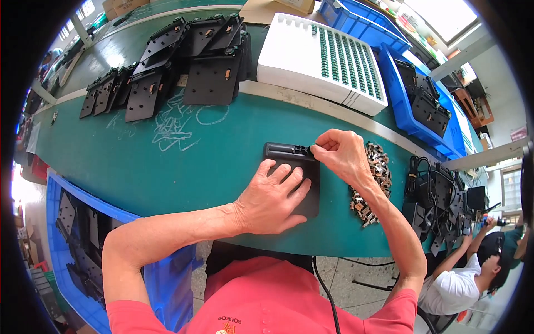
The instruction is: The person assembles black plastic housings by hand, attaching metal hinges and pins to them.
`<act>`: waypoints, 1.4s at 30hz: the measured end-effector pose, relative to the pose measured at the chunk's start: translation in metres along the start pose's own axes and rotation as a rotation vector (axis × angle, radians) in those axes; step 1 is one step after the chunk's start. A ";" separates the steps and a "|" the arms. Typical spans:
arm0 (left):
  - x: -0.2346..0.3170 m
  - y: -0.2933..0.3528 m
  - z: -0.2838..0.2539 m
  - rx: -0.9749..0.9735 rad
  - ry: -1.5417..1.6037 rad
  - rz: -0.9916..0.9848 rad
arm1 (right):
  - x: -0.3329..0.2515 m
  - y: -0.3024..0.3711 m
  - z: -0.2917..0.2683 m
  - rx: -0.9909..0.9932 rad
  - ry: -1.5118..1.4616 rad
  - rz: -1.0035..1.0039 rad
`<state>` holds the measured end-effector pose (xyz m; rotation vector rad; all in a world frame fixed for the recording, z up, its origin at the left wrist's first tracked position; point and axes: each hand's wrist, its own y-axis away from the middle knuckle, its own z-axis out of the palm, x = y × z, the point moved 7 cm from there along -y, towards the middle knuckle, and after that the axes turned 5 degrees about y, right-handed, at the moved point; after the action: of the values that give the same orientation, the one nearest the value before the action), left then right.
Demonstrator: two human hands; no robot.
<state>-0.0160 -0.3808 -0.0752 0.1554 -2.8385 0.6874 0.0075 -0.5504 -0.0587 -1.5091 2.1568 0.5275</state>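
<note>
A black plastic panel (312, 192) lies on the green bench top in front of me, with a raised ridge along its far edge. My left hand (267, 197) rests flat on the panel, fingers spread, and covers its near left part. At the far right corner of the panel, my right hand (344, 157) is closed in a pinch by a small dark fitting (301, 150) at the end of the ridge. Whatever sits between those fingertips is hidden. Just right of the panel, under my right forearm, is a pile of small metal clips (379, 167).
Black panels (208, 80) stand stacked at the far left. A white foam tray (295, 53) holds rows of small green-black parts. Blue crates (414, 61) of panels stand far right, another blue crate (119, 214) near left. Cabled black parts (425, 192) lie right, near a co-worker (453, 286).
</note>
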 end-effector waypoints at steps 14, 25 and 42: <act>0.000 0.000 0.000 -0.008 -0.009 -0.004 | 0.010 0.007 0.005 -0.036 -0.160 0.043; 0.000 -0.001 -0.001 -0.011 -0.006 -0.004 | 0.000 0.014 0.002 0.047 -0.052 -0.208; 0.000 -0.001 -0.001 -0.016 0.011 -0.007 | -0.008 0.012 0.004 -0.012 0.091 -0.375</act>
<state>-0.0153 -0.3814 -0.0737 0.1578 -2.8306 0.6616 -0.0005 -0.5384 -0.0568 -1.9178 1.8673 0.3475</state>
